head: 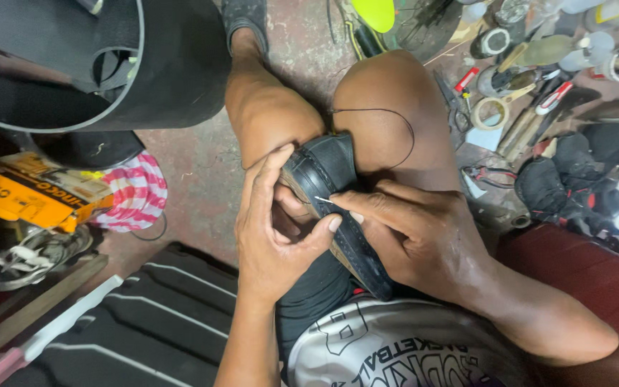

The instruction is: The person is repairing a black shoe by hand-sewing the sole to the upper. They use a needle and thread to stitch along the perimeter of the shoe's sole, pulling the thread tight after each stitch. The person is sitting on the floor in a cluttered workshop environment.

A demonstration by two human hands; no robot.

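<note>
Both hands work close below the camera on a black shoe [334,193] wedged between the person's knees. Left hand [274,229] wraps the shoe's near side, fingers curled around the sole. Right hand [413,229] pinches a thin needle [322,201] at the sole's edge. Black thread [395,125] loops over the right knee. Far right, tape rolls [490,111] and tools lie on the floor [195,165].

Worn, stained concrete floor [195,165] is showing between the clutter. A big black drum [109,64] is looming at upper left, a red-and-white striped cloth [137,190] lying below it beside a yellow box [23,201]. Tape rolls [492,111] and hand tools [539,107] are crowding the upper right.
</note>
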